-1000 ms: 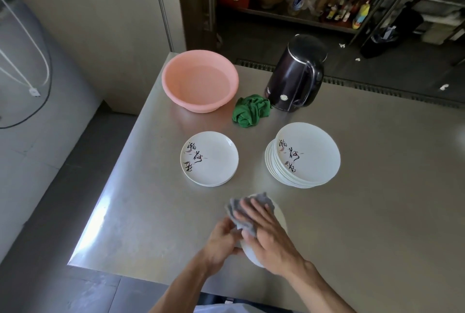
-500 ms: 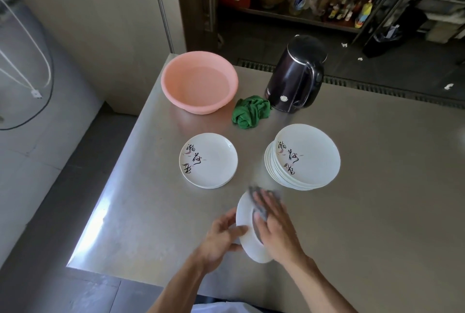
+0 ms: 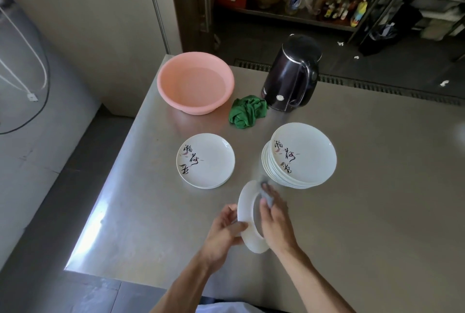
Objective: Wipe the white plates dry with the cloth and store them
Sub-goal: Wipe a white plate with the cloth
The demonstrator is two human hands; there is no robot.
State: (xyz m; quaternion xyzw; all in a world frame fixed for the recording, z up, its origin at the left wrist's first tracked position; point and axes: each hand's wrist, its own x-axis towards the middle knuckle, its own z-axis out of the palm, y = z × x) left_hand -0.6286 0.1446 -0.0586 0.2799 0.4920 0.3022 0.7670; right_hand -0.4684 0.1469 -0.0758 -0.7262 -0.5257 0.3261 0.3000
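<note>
Plate held on edge above the table, being wiped

The left hand point(image 3: 224, 233) gripped the near rim of a white plate point(image 3: 243, 208), fingers and thumb curled round it, tilting it up over the steel table point(image 3: 364, 199). The right hand point(image 3: 275, 222) pressed a grey cloth point(image 3: 266, 195) against the plate's face with fairly flat fingers. A tall stack of plates point(image 3: 304, 156) stood just beyond, a lower stack point(image 3: 208, 161) to its left.
</note>
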